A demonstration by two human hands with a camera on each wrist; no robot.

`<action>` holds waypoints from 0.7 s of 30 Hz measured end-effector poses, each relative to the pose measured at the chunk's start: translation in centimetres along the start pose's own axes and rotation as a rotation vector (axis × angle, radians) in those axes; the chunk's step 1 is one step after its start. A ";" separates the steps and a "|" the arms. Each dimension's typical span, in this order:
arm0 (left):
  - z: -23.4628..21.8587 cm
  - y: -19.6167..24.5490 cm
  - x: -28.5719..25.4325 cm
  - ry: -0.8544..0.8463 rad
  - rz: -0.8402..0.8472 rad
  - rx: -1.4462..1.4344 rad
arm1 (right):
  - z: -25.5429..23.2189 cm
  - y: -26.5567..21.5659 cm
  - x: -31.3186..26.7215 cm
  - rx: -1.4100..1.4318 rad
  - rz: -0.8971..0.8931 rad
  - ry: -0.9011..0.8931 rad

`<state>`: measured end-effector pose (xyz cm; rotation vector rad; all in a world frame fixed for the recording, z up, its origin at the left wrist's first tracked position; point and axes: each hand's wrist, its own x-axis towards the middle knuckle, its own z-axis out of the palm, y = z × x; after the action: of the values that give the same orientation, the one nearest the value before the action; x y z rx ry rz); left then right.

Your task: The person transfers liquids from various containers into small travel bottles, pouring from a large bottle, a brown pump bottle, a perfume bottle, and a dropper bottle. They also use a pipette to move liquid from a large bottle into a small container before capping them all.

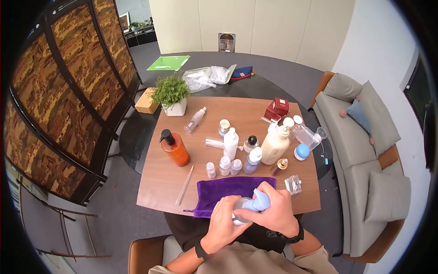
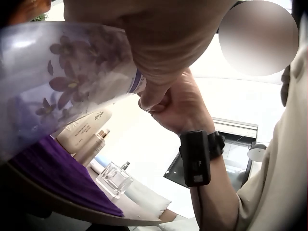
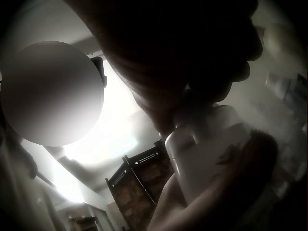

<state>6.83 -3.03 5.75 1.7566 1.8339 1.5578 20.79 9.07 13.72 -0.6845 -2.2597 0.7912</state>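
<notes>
Over the table's near edge, my left hand grips the body of a translucent bottle. In the left wrist view this bottle shows a print of purple flowers. My right hand holds its light blue pump head, fingers and thumb curled about it. The right wrist view is dark, with the bottle partly covered by fingers. Just beyond both hands, a purple cloth lies spread on the wooden table.
An orange pump bottle stands at left, behind a thin clear stick. Several small bottles stand past the cloth. Farther right are a cream pump bottle, a blue-lidded jar and a small clear bag. A potted plant stands at back left.
</notes>
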 end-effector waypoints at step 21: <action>-0.7 -2.1 0.7 -0.892 -0.152 -0.862 | -1.2 3.9 -0.1 0.518 -0.319 -0.502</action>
<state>4.77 -2.33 4.91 1.4348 0.6852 0.9735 22.73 12.11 11.74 0.1335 -2.3410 1.4242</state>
